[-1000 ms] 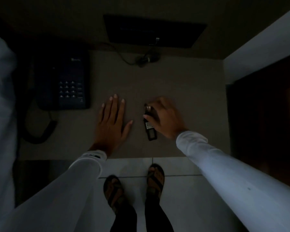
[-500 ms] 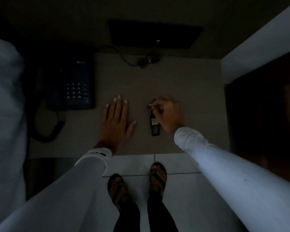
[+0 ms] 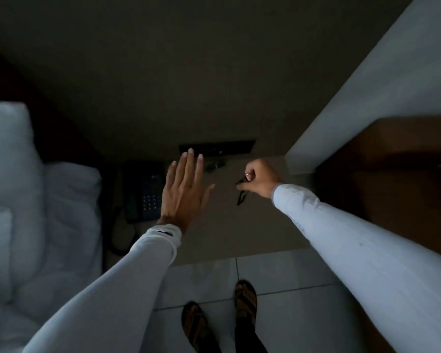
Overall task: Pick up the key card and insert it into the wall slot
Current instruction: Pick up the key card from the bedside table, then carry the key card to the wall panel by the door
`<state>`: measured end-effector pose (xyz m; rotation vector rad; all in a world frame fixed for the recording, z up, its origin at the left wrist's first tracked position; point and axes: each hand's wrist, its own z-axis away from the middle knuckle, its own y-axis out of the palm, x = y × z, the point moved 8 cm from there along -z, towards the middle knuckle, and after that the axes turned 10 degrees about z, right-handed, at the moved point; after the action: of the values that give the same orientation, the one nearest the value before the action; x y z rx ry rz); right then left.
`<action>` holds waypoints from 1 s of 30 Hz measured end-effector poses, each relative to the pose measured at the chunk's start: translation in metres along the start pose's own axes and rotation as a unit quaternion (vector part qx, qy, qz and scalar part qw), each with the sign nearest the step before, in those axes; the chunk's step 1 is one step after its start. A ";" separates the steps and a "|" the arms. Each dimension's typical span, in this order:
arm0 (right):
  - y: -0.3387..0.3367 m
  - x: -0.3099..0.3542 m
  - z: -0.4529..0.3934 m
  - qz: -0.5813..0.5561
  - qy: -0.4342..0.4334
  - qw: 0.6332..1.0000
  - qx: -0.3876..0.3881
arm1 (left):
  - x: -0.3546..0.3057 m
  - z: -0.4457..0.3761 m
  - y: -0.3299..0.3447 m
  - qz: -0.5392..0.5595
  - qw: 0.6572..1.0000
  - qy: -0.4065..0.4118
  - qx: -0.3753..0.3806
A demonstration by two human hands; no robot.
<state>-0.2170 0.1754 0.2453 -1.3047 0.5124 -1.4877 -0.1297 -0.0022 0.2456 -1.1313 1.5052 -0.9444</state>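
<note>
While dimness blurs it, key card (image 3: 241,197) dangles from right hand (image 3: 259,181).

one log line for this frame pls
phase: key card picked up | right hand: pinching key card, lifted off table | left hand: open, empty | wall slot: not identifiable

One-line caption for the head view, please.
Right hand pinches the dark key card above the bedside table; left hand open and flat beside the telephone.
</note>
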 end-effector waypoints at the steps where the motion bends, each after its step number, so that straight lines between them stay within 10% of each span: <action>1: -0.024 0.010 0.005 0.008 -0.006 1.000 -0.018 | -0.006 -0.009 -0.023 -0.002 1.000 0.006 -0.007; 14: -0.307 0.050 0.143 0.026 0.030 0.986 -0.165 | -0.148 -0.109 -0.265 0.008 0.979 0.167 -0.115; 30: -0.529 -0.138 0.527 0.051 0.198 0.898 -0.389 | -0.573 -0.044 -0.394 0.130 0.876 0.421 -0.195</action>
<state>0.0191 0.6488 0.7904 -1.5231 1.5396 -1.5168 -0.0537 0.4491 0.7712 -0.7573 2.5817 -1.0234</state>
